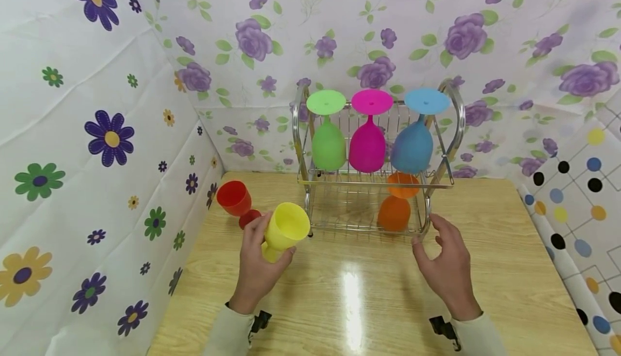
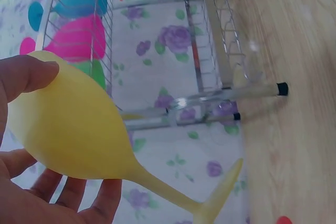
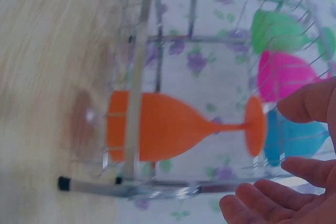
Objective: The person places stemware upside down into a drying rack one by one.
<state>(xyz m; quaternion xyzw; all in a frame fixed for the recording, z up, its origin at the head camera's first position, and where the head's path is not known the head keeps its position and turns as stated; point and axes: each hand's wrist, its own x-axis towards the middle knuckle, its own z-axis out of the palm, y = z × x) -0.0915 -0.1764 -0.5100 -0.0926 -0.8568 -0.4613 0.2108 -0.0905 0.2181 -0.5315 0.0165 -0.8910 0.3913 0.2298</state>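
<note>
wood-grain table point(image 1: 509, 248) under rose-printed cloth point(image 1: 291, 27), with a yellow plastic-looking goblet point(image 1: 289, 224) in the left hand point(image 1: 259, 272)

white cloth printed with purple roses and green leaves hangs behind the pale table; daisy-printed cloth point(image 1: 58, 118) lines the left side and dotted cloth point(image 1: 582, 248) the right. a two-tier silver wire rack point(image 1: 349, 184) stands at the back.

the person's left hand grips the yellow goblet by its bowl, off to the rack's front left, thumb on one side and fingers round the other. the head view looks into its open mouth; the left wrist view shows the slim stem point(image 2: 170, 190) and flared foot point(image 2: 231, 182), mostly covered by the hand from above. a red goblet point(image 1: 234, 198) sits just beyond that hand, mouth up; the left wrist view catches only a red sliver.

the right hand point(image 1: 446, 264) is at the rack's front right corner, thumb and fingers wide apart with nothing between them; whether a fingertip touches the metal cannot be told.

on the upper tier, green point(image 1: 329, 148), magenta point(image 1: 367, 148) and blue point(image 1: 412, 148) goblets stand upside down. an orange goblet point(image 1: 394, 214) is inverted below, on the right; the right wrist view reveals its stem point(image 3: 228, 127), which the head view hides.
</note>
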